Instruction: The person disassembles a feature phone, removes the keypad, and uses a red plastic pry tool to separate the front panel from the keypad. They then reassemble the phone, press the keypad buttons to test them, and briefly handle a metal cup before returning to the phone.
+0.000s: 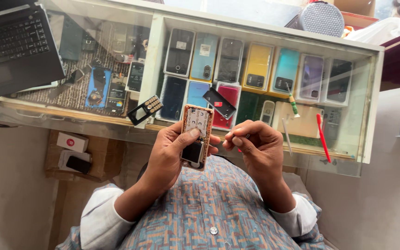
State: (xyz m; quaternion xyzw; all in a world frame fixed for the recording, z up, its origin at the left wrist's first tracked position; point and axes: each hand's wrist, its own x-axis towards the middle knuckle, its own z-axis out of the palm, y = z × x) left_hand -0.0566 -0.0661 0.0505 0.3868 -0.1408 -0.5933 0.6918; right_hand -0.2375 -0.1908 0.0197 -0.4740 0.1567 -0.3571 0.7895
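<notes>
1. A small rectangular opened phone body with an orange rim and bare metal-and-white insides [196, 134] stands upright above the person's patterned shirt, just in front of the glass counter [33, 111] edge.
2. The left hand [170, 155] is wrapped around it, thumb pressed on its face.
3. The right hand [255, 148] is curled beside it, fingertips pinched on something too small to tell.
4. On the counter lie a black keypad piece [145, 110], a black flat cover [219, 103], a red plastic tool [322, 136] and a black laptop [15, 44].
</notes>
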